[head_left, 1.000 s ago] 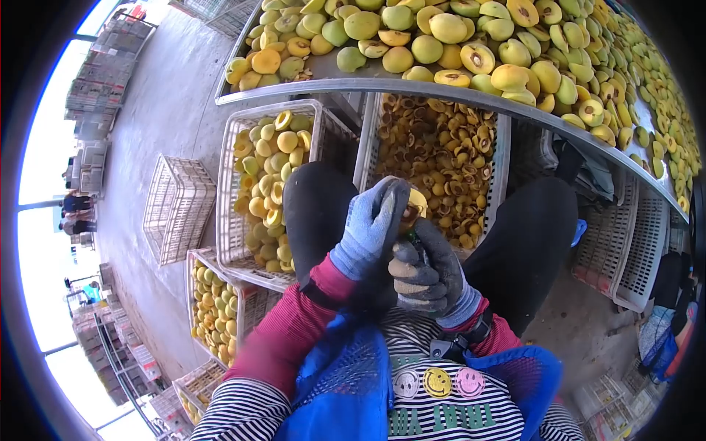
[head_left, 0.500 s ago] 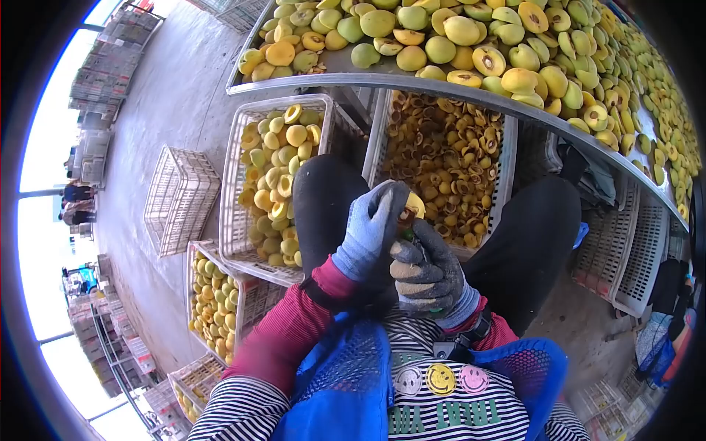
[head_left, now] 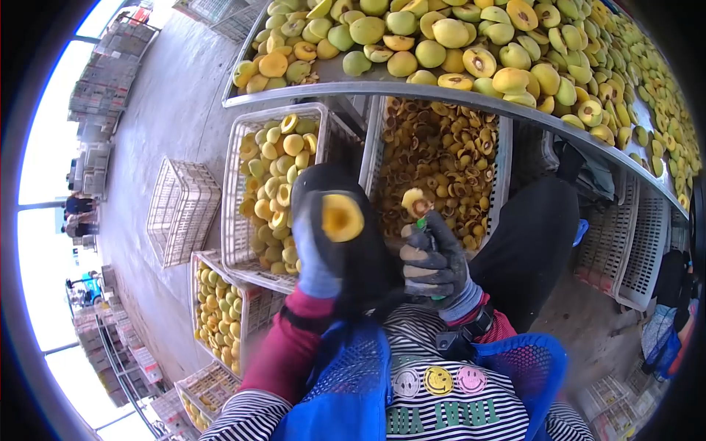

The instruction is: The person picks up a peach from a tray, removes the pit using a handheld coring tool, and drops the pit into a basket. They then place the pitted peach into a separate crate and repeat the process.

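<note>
The gloved left hand (head_left: 316,246), blurred, is partly curled, with a fruit half (head_left: 343,217) held at its fingers, the hollowed orange face turned up towards the camera; how tightly the fingers close cannot be told. Hand and fruit half are above the left thigh (head_left: 331,180), just right of the crate of fruit halves (head_left: 229,206) in view. Well apart from that fruit half, the gloved right hand (head_left: 435,266) is closed in a fist around a green tool (head_left: 421,222). A yellow piece with a brown centre (head_left: 416,201) sits at the tool's upper end, before the scrap crate (head_left: 502,158), below the table edge (head_left: 412,89)
</note>
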Demonstrator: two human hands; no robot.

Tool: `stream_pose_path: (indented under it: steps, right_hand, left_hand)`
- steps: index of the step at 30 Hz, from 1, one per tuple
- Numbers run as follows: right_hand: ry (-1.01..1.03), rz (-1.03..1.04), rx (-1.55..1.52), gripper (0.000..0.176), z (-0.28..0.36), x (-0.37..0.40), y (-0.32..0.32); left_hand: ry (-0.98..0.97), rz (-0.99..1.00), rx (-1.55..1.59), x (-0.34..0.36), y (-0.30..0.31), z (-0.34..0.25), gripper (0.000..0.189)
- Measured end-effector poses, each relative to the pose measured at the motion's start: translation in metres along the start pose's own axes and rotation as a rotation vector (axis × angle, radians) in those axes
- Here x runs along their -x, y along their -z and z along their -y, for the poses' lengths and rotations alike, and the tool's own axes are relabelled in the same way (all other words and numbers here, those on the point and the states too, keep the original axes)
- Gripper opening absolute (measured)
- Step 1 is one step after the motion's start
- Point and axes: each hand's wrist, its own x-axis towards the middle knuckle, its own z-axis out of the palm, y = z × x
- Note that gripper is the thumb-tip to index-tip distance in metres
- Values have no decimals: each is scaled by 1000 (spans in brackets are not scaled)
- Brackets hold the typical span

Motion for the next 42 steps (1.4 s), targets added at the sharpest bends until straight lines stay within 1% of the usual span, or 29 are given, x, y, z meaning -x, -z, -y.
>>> stream_pose_path:
  steps: [1,2,4,6,7,8,9,10,12,14,15,16,17,18,20,23,25,27,28,29,30,32,33,34,36,37,40,41,42]
  right_hand:
    - [13,-3,-13,50,5,3,14]
    - [21,-7,-26,50,6,6,20]
    - [38,-75,48,46,9,10,11]
    - [64,-140,104,43,12,5,5]
    - [103,-320,174,39,11,1,0]
    - [143,-501,246,36,9,-3,-7]
    - [209,-644,316,34,3,-9,-19]
    - [207,-643,321,34,6,-8,-20]
    - [223,-616,367,34,14,-1,-20]
    - [256,-599,402,36,28,5,-22]
    - [332,-677,503,36,30,5,-29]
    - [410,-759,601,37,31,6,-36]
    - [420,-764,585,37,32,6,-42]
    - [460,-822,685,37,33,2,-48]
    - [512,-883,769,37,38,-5,-60]
    - [581,-824,888,28,38,-15,-73]
    - [576,-735,1340,20,29,-27,-76]
    - [727,-753,1871,13,29,-33,-58]
    - [772,-739,2096,14,28,-32,-54]
    - [773,-738,2102,14,24,-31,-52]
    - [806,-763,2058,14,20,-30,-50]
    - [840,-788,2017,15,14,-28,-46]
    - [844,-784,2019,16,13,-27,-45]
    - [851,-778,2023,16,12,-27,-46]
    - [908,-740,2021,17,7,-27,-48]
    - [957,-704,2010,17,4,-26,-48]
    - [1135,-660,2068,17,-3,-24,-46]
    - [1134,-655,2074,17,-3,-22,-46]
    - [972,-712,2046,26,-3,-17,-45]
  left_hand:
    - [-359,45,-637,-23,32,-23,43]
    - [-255,-9,-475,-29,23,-61,43]
    - [-342,-176,-1479,-71,63,-87,38]
    - [-431,-173,-1720,-94,58,-77,33]
    - [-463,-63,-1313,-90,0,-77,37]
    - [-477,15,-1201,-100,-40,-71,38]
    - [-639,139,-1228,-134,-56,-58,35]
    - [-541,155,-1321,-144,-100,-59,37]
    - [-637,109,-1659,-207,-142,-38,56]
    - [-386,285,-1990,-245,-166,-22,73]
    - [-450,360,-2003,-268,-168,-18,69]
    - [-511,441,-2011,-284,-168,-18,64]
    - [-435,484,-2009,-280,-176,-26,58]
    - [-523,483,-1880,-268,-173,-29,50]
    - [-329,632,-1018,-244,-139,-15,45]
    - [102,530,-556,-118,-144,-27,43]
    - [285,503,-257,-71,-143,-12,43]
    - [353,523,-106,-44,-135,-3,40]
    - [405,425,49,-35,-129,0,39]
    - [448,329,204,-30,-126,2,38]
    - [442,332,209,-26,-125,5,38]
    - [210,247,-212,-18,-126,9,37]
    - [-1,333,-465,-13,-135,2,36]
    - [-5,339,-461,-12,-134,4,36]
    - [-333,436,-580,-12,-128,12,32]
    - [-173,388,-462,-12,-124,14,32]
    - [-119,431,-537,-13,-123,15,33]
    - [-81,435,-495,-12,-126,11,33]
    - [-84,433,-492,-10,-125,14,33]
